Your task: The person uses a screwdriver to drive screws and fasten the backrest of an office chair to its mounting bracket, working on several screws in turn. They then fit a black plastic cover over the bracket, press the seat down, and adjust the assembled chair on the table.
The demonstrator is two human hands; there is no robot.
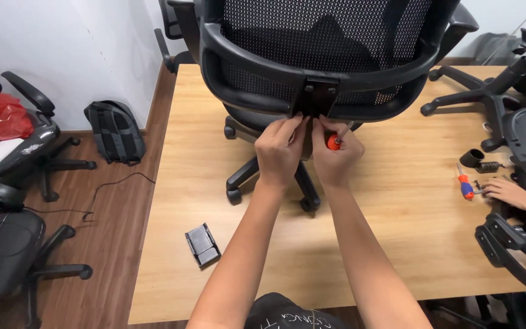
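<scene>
The screwdriver (334, 142) could slip off its screw: the tip sits out of sight under the black bracket (316, 97) at the upper middle of the frame, and only its orange handle shows, so any tilt of the wrist might cam it out and strip the head or jab the left fingertips right beside it. The chair (318, 55) stands on castors on the wooden platform (397, 237), so a hard push could also roll it away.

The right hand (336, 155), just right of centre, is closed in a fist around the screwdriver handle, knuckles up against the bracket's lower edge. The left hand (280, 149), just left of it and touching it, is nearly closed, fingertips pinched together at the bracket's bottom edge; whether they grip a small part I cannot tell.

At the right edge another person's hand (509, 192) rests by a second screwdriver (465, 183).
</scene>
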